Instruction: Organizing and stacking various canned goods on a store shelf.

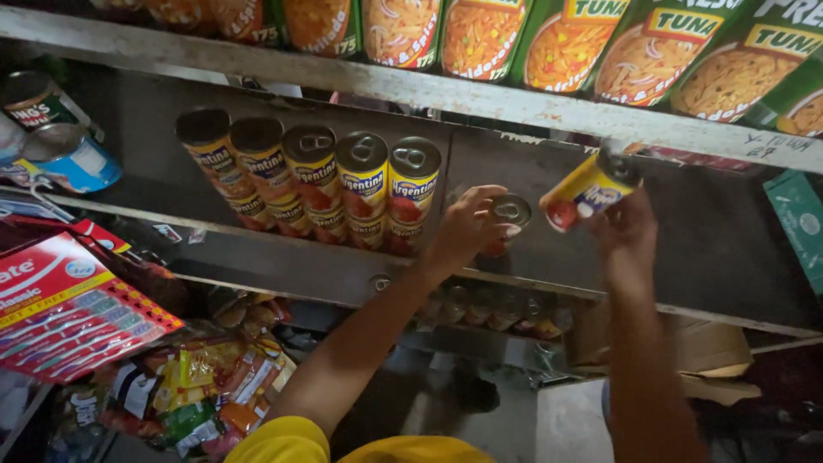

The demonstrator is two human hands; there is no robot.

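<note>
Two hands busy: left hand [467,225] grips round steel-lidded tin [507,214] upright on grey shelf [600,257], just right of five-tin yellow row [313,176]; right hand [626,230] clasps yellow cylindrical tin [590,187], tilted, above shelf.

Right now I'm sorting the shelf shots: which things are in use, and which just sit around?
In use:
left hand on a can
right hand holding a yellow can
row of cans

Around:
green pouches
toothbrush pack
snack packets
</note>
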